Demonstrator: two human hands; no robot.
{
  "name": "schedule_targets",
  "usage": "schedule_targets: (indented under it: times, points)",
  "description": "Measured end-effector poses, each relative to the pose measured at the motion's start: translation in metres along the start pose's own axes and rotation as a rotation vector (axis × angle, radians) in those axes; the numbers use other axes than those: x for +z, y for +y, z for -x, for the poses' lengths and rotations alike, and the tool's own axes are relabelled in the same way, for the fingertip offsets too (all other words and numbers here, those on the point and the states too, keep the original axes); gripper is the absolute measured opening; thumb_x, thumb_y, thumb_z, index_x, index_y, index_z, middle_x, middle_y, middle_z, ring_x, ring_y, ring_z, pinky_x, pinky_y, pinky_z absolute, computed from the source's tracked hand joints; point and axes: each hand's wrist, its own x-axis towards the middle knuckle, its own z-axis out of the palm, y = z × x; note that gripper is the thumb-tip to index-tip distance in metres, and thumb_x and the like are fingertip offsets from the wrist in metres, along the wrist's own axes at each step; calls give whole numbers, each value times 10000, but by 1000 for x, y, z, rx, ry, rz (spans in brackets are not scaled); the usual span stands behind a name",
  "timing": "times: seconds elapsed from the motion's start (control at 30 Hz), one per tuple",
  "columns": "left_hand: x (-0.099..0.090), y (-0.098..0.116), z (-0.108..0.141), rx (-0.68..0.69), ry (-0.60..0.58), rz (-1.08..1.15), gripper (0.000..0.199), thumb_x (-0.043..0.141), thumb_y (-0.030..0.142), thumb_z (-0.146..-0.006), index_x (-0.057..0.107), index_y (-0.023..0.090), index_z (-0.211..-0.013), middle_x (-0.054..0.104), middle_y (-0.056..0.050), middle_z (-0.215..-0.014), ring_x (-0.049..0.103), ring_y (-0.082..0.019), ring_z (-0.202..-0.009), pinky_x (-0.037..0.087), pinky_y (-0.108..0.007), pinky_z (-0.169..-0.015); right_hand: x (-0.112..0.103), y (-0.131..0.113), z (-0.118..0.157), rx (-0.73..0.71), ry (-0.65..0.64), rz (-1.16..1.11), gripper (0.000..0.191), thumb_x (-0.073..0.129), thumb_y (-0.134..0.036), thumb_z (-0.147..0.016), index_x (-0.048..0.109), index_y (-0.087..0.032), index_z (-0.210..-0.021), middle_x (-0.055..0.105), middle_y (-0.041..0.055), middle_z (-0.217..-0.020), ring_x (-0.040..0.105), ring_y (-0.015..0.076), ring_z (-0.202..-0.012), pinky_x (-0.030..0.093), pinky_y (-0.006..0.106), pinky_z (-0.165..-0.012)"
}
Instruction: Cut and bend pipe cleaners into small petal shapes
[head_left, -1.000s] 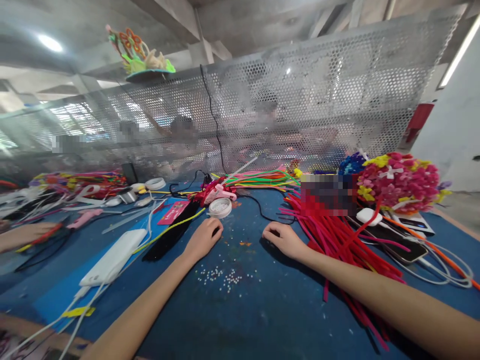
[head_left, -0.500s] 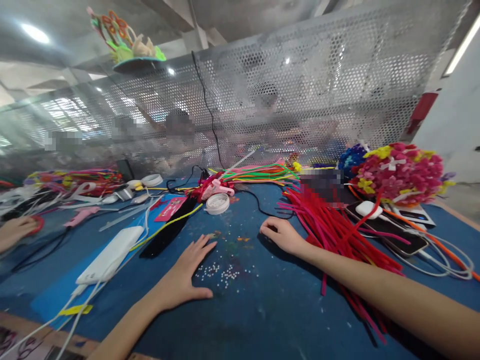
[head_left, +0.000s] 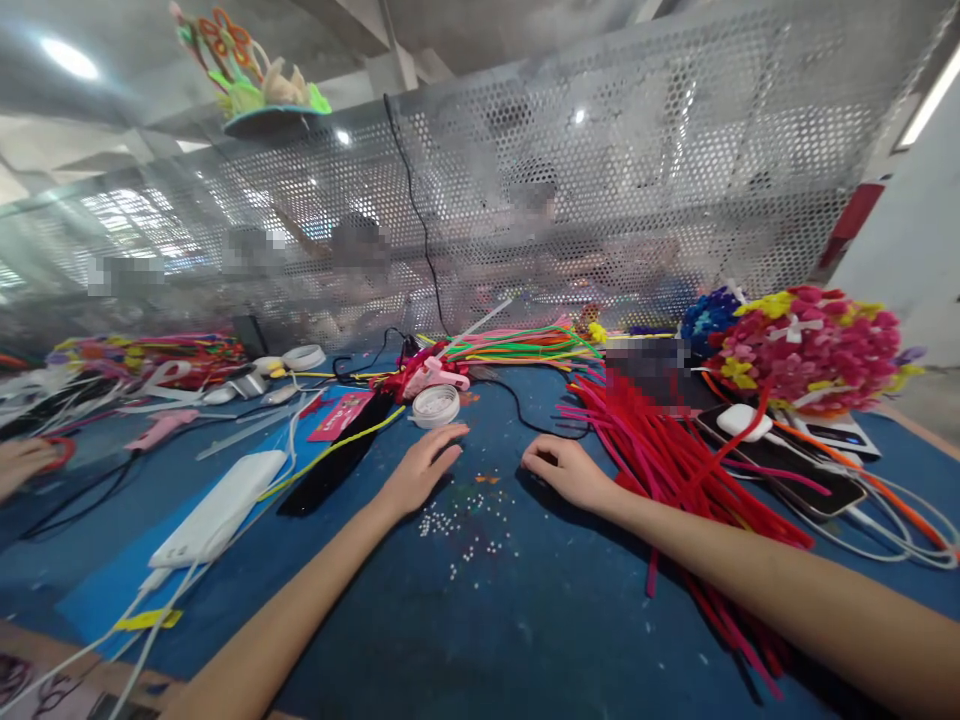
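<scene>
Small white beads (head_left: 476, 545) lie scattered on the blue tabletop (head_left: 570, 620). My left hand (head_left: 421, 470) rests just above and left of them, thumb and fingers apart, holding nothing. Right behind it stands a round white container (head_left: 436, 406). On the other side of the beads, my right hand (head_left: 562, 470) lies on the table with its fingers curled in; nothing shows in them. Red and pink fuzzy stems (head_left: 675, 470) spread beside and under my right forearm.
A white power bank (head_left: 217, 510) with cables lies at left, near a pink glue gun (head_left: 163, 428). Another person's hand (head_left: 26, 465) holds a red ring at the far left. A flower bouquet (head_left: 817, 345) and phone (head_left: 795, 470) are at right. Perforated metal (head_left: 487, 220) stands behind.
My left hand has moved forward and slightly right, its fingers closer to one another. The beads have shifted and spread differently. My right hand has hardly moved.
</scene>
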Motion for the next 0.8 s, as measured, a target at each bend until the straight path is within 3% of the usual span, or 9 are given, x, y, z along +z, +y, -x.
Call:
schedule_targets:
  times: [0.17, 0.3, 0.4, 0.53, 0.67, 0.8]
  points:
    - [3, -1, 3, 114, -288, -201, 634, 365, 531, -859, 292, 184, -1385, 222, -98, -1477, 184, -240, -1356, 152, -437, -1102, 0, 0, 0, 7, 9, -11, 191, 477, -232, -827, 607, -167, -703, 599, 3, -691, 533, 116, -635, 389, 219, -597]
    - [-4, 18, 21, 217, -401, -32, 634, 233, 596, -858, 275, 256, -1392, 260, -51, -1470, 237, -227, -1341, 186, -412, -1096, -1, 0, -1, 11, 35, -8, 195, 467, -246, -838, 601, -166, -720, 594, 9, -702, 536, 122, -659, 396, 227, -615]
    - [-14, 26, 40, 213, -356, 80, 782, 195, 727, -760, 303, 262, -1380, 307, -62, -1451, 288, -265, -1317, 239, -426, -1074, -2, -1, 0, -2, 72, 20, 198, 452, -267, -856, 600, -164, -775, 597, 28, -748, 543, 136, -701, 414, 249, -652]
    - [-12, 25, 68, 133, -249, -199, 1017, 476, 784, -575, 218, 261, -1408, 160, -103, -1495, 128, -368, -1347, 114, -559, -1068, 1, -10, 6, -145, 5, 114, 261, 411, -322, -894, 579, -163, -1014, 610, 88, -1012, 548, 176, -961, 416, 316, -867]
    - [11, 26, 78, -22, -144, -360, 879, 503, 634, -724, 191, 186, -1414, 194, -161, -1476, 161, -345, -1346, 186, -545, -1061, 21, -26, 13, -179, -127, 230, 400, 397, -400, -894, 526, -123, -1153, 537, 153, -1210, 446, 252, -1171, 307, 416, -1012]
    - [37, 47, 57, -48, -33, -290, 668, 520, 471, -790, 347, 125, -1335, 325, -194, -1414, 269, -340, -1310, 271, -520, -1037, 51, -44, 9, -47, -63, 71, 386, 352, -400, -906, 542, -127, -1103, 574, 149, -1134, 491, 242, -1113, 338, 413, -982]
